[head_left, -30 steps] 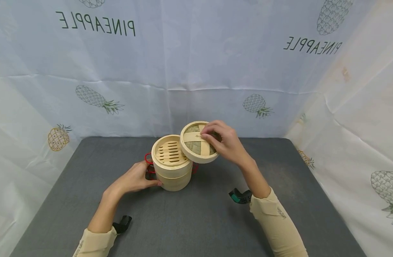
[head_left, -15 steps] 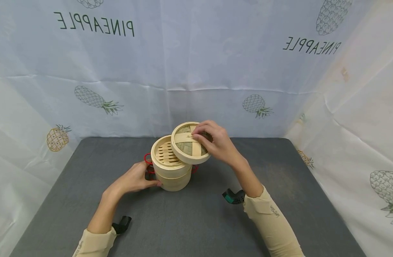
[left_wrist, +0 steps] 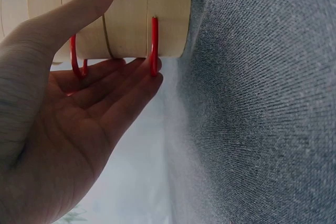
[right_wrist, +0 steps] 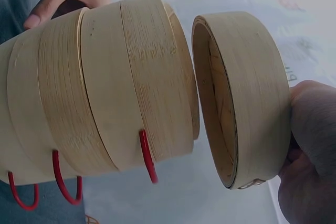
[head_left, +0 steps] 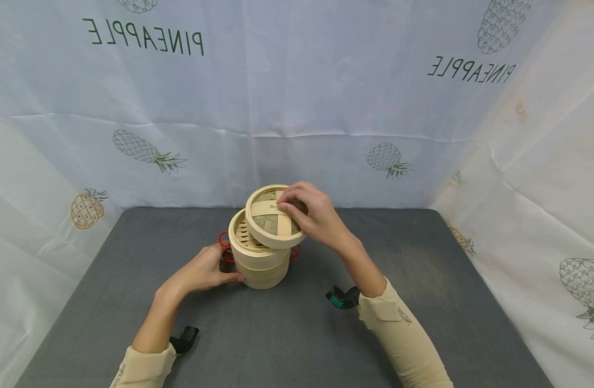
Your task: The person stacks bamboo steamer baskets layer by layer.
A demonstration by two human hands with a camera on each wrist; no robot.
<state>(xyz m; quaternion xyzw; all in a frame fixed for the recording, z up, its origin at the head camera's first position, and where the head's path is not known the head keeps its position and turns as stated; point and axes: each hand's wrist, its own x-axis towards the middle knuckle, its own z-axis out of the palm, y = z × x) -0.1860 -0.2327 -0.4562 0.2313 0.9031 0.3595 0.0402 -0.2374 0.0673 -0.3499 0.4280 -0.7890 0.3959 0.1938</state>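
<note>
A round bamboo steamer point(head_left: 260, 268) of stacked tiers stands on the dark table, its slatted inner base point(head_left: 243, 237) partly showing. My left hand point(head_left: 205, 269) steadies its left side, thumb across the front wall and fingers behind, by the red handles point(left_wrist: 155, 45). Over the steamer's top, offset to the right and tilted, is the woven bamboo lid point(head_left: 274, 237). Thumb and fingers of my right hand point(head_left: 312, 213) pinch the lid by the crossed straps at its centre. In the right wrist view, a narrow gap separates the lid point(right_wrist: 257, 87) from the upper tier point(right_wrist: 157, 77).
The dark grey table point(head_left: 287, 339) stretches out on both sides of the steamer. Behind it hangs a pale curtain point(head_left: 302, 97) printed with pineapples, which also lines the sides. Each wrist carries a black camera mount point(head_left: 343, 297).
My right hand has carried the lid leftward across the steamer's top, covering more of the slatted base. The left hand and the steamer have stayed in place.
</note>
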